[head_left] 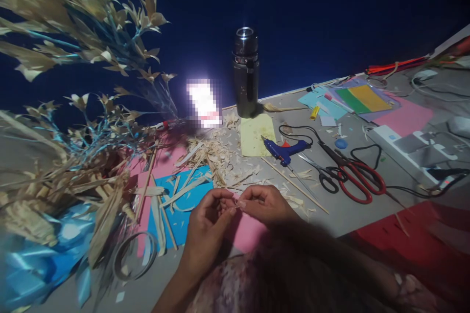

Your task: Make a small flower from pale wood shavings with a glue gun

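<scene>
Head view. At far left, pale dried flowers (84, 5) on light-blue stems rise above crumpled, shiny blue wrap (40, 264) and a heap of dry strips (106, 220). A grey ring (116, 260) lies in front of the heap. Next to it, a large pink sheet (169, 154) is partly covered by a blue sheet (183, 234), with loose strips across both; behind these stands a bright, pixelated patch (202, 100), its identity obscured, and before it spread pale shavings (216, 156). At centre, the fingers of the left hand (209, 217) are curled, thumb and forefinger closed on a small pale piece (237, 202), too small to identify, above a smaller pink sheet (247, 232). A dark bottle (246, 83) stands upright behind a pale yellow sheet (253, 132). The fingers of the right hand (266, 205) meet the left at the same piece, bent and pinched together. Right of centre, a blue glue gun (282, 149) overlaps the yellow sheet's edge; a thin stick (297, 186), black-handled scissors (321, 172) and red-handled scissors (348, 163) follow. At far right lie stacked coloured papers (370, 99), a white power strip (400, 151) and, nearest the viewer, a red sheet (411, 239).
</scene>
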`<control>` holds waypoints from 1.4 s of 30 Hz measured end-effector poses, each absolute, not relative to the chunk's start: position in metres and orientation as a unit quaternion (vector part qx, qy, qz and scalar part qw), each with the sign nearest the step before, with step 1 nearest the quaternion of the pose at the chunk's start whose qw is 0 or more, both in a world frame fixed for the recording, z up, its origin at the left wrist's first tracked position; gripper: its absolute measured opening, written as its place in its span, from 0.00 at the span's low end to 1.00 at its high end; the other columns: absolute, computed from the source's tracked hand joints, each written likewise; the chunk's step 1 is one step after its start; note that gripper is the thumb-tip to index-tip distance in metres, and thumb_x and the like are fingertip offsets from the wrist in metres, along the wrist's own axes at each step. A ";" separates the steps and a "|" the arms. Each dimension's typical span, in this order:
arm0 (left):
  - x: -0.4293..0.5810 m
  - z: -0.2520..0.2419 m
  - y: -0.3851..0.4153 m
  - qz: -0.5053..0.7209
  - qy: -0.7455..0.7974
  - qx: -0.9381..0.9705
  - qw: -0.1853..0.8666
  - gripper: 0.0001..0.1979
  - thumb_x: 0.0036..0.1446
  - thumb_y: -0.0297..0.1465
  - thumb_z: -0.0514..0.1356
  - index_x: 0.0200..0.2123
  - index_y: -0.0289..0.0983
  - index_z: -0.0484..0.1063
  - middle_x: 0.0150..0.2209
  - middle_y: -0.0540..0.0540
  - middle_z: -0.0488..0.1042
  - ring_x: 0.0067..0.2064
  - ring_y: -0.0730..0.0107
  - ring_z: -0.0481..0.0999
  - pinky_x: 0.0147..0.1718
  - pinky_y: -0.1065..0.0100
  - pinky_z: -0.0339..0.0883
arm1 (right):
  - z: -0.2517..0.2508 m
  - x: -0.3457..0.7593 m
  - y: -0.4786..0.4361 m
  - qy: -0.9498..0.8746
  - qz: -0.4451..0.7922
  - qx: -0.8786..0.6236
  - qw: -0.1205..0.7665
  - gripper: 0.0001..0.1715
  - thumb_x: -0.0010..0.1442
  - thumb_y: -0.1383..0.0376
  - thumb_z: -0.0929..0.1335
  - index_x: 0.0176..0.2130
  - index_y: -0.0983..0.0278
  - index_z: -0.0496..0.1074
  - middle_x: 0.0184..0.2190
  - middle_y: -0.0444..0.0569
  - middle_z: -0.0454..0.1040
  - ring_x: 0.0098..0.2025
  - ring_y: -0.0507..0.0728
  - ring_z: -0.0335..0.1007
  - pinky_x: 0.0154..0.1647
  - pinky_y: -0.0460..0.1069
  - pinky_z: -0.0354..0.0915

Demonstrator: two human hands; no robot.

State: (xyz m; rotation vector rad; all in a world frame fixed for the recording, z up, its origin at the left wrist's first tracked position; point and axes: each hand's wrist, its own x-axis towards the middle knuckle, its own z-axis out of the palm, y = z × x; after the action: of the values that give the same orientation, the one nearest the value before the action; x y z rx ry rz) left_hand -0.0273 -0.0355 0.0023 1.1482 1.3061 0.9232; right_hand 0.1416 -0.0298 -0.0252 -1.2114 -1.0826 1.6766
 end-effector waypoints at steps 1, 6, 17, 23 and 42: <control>-0.028 0.002 -0.035 0.390 0.557 0.491 0.545 0.11 0.53 0.33 0.69 0.39 0.38 0.76 0.30 0.50 0.76 0.31 0.69 0.74 0.32 0.70 0.68 | -0.025 0.142 -0.030 -0.429 0.656 -0.484 0.388 0.14 0.54 0.57 0.73 0.29 0.67 0.74 0.22 0.41 0.67 0.24 0.49 0.58 0.25 0.44 0.53; -0.030 0.003 -0.034 0.392 0.570 0.544 0.474 0.07 0.54 0.32 0.67 0.38 0.39 0.77 0.32 0.48 0.79 0.34 0.64 0.78 0.36 0.67 0.70 | -0.023 0.140 -0.031 -0.451 0.641 -0.500 0.369 0.13 0.52 0.58 0.74 0.28 0.67 0.77 0.20 0.41 0.66 0.24 0.49 0.57 0.24 0.44 0.52; -0.029 -0.001 -0.039 0.457 0.568 0.534 0.428 0.01 0.56 0.31 0.66 0.34 0.42 0.78 0.33 0.49 0.79 0.36 0.64 0.78 0.38 0.67 0.70 | -0.026 0.136 -0.030 -0.464 0.610 -0.532 0.358 0.11 0.50 0.60 0.71 0.25 0.65 0.71 0.16 0.37 0.58 0.19 0.47 0.48 0.20 0.45 0.42; -0.029 0.000 -0.045 0.432 0.548 0.615 0.368 0.05 0.57 0.29 0.66 0.31 0.44 0.82 0.30 0.49 0.76 0.33 0.66 0.74 0.34 0.67 0.67 | -0.027 0.133 -0.031 -0.496 0.553 -0.547 0.386 0.07 0.50 0.62 0.70 0.25 0.64 0.71 0.15 0.37 0.57 0.19 0.48 0.47 0.19 0.45 0.43; -0.029 -0.002 -0.037 0.363 0.574 0.623 0.388 0.08 0.56 0.31 0.64 0.25 0.40 0.79 0.25 0.50 0.73 0.27 0.69 0.70 0.28 0.69 0.61 | -0.037 0.130 -0.034 -0.592 0.446 -0.540 0.398 0.04 0.49 0.68 0.70 0.23 0.64 0.71 0.17 0.38 0.61 0.21 0.48 0.52 0.23 0.45 0.50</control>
State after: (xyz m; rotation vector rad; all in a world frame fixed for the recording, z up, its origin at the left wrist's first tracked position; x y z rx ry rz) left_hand -0.0293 -0.0368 -0.0016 1.5851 1.4597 0.9243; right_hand 0.1295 -0.0339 -0.0374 -1.3679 -1.4996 1.1282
